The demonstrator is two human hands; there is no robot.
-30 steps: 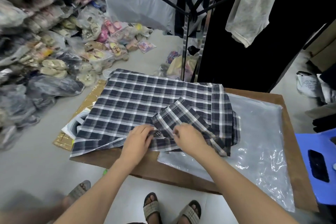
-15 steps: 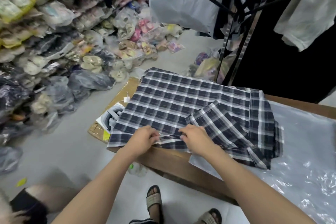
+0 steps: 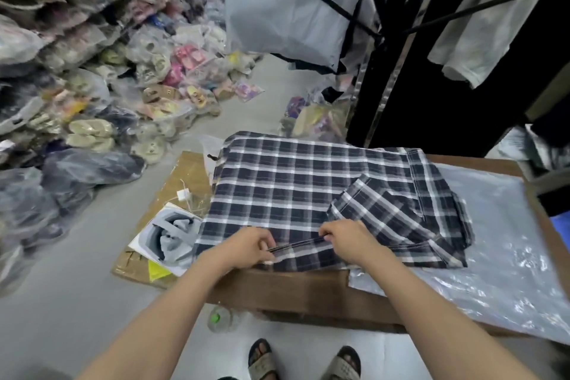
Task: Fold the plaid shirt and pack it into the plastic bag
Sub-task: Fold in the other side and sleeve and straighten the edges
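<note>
A navy and white plaid shirt lies spread on a brown cardboard table, its right side folded over in a diagonal flap. My left hand and my right hand both pinch the shirt's near edge, a short way apart, with the fabric stretched in a thin line between them. A clear plastic bag lies flat on the table to the right, partly under the shirt's right edge.
Bagged sandals and shoes are heaped along the left. Flat cardboard with a printed packet lies on the floor left of the table. A black clothes rack with hanging garments stands behind. A small bottle lies near my sandalled feet.
The camera has swung back and forth, so the view has shifted. Both hands stay on the shirt's near edge and have drawn slightly apart, pulling the fabric taut.
</note>
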